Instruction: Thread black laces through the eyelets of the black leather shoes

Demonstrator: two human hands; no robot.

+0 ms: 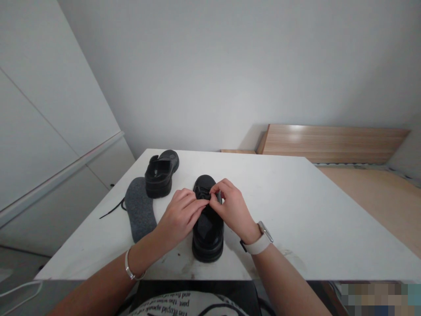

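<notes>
Black shoe (208, 235), with both hands at its laces (203, 190): the left hand (184, 210) came in from about 8 o'clock, the right hand (229, 206) from about 4. Each grip was drawn into a small pinch on the laces, thumb and forefinger close together, though the fingers hid how much lace each one had.

Around that pinch, the laces looked thin and limp, likely to bend freely and carry little weight; fingertips seemed the right hold for them. The upper had a glossy look and would probably flex a bit at the tongue and collar while staying firmer at toe and heel. It might be slightly slippery under dry fingers. The shoe itself seemed moderately weighty, low down in its thick sole, and not fragile. To lift it, the best hold would be the heel (208, 252) or both flanks just behind the laces.

It sat upright on its sole on the white counter (279, 184), near the wearer's edge. The toe (204, 179) pointed to 12 o'clock, the heel to 6, so the long axis ran almost straight away from the body.

Farther out, a second shoe (158, 186) stood between 10 and 11 o'clock of the first, its own toe aimed near 1. A grey insole (140, 210) lay between 9 and 10, and a black cord (112, 211) beyond it at 9.
</notes>
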